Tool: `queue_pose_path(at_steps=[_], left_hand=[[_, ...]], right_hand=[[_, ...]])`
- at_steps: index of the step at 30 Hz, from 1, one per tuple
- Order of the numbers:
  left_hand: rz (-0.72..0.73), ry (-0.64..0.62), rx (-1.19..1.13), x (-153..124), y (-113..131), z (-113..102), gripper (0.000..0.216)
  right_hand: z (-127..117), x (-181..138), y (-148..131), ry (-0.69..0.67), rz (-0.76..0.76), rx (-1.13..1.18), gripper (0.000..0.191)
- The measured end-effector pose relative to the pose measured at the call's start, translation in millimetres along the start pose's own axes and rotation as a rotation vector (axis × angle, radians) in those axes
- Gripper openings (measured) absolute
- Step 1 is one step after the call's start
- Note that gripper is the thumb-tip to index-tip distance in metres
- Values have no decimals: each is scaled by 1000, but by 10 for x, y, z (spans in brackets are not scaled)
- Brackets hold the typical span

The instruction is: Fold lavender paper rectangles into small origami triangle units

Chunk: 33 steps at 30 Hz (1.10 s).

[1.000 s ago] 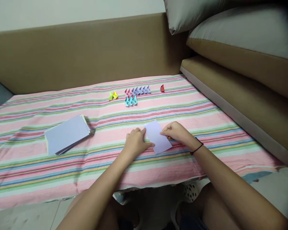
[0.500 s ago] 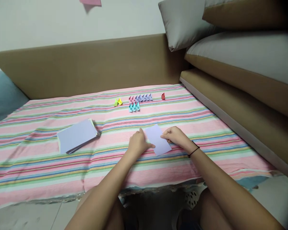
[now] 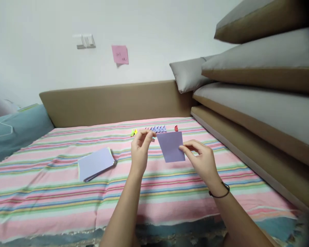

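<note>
2 bare hands near the centre of the frame, 1 lilac sheet [image 3: 171,146] between them, raised over the striped cloth [image 3: 67,202]. Right hand [image 3: 204,159]: thumb and forefinger pinch the sheet's right edge; dark band [image 3: 219,192] at that wrist. Left hand [image 3: 139,151]: thumb and forefinger drawn close together at the sheet's upper-left corner; cannot tell whether they grip it. Paper stack [image 3: 95,164], lilac on top, lies left of centre, well apart from both hands. Beyond the sheet, on the cloth: violet folded pieces [image 3: 159,129] in a row, 1 red folded piece [image 3: 176,128] to their right, yellow folded pieces [image 3: 134,132] to their left, partly hidden by the left hand. Upper centre-left: pink note [image 3: 120,55] on the wall.
</note>
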State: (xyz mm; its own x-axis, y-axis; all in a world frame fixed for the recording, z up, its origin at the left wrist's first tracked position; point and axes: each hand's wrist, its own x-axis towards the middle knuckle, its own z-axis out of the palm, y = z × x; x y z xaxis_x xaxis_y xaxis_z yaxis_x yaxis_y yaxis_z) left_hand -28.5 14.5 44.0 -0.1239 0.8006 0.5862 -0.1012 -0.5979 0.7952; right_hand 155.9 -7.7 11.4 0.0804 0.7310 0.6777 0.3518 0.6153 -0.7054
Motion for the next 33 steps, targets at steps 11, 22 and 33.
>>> queue_pose_path(at_steps=[11,22,33], left_hand=[[390,-36,-45,-35,302,-9,13],[112,-210,22,24,227,-119,17],[-207,-217,105,-22,-60,122,34]], right_hand=[[-55,112,-420,220,-401,-127,18],[-79,99,-295,281,-459,-161,29],[76,167,-148,212,176,353,35]])
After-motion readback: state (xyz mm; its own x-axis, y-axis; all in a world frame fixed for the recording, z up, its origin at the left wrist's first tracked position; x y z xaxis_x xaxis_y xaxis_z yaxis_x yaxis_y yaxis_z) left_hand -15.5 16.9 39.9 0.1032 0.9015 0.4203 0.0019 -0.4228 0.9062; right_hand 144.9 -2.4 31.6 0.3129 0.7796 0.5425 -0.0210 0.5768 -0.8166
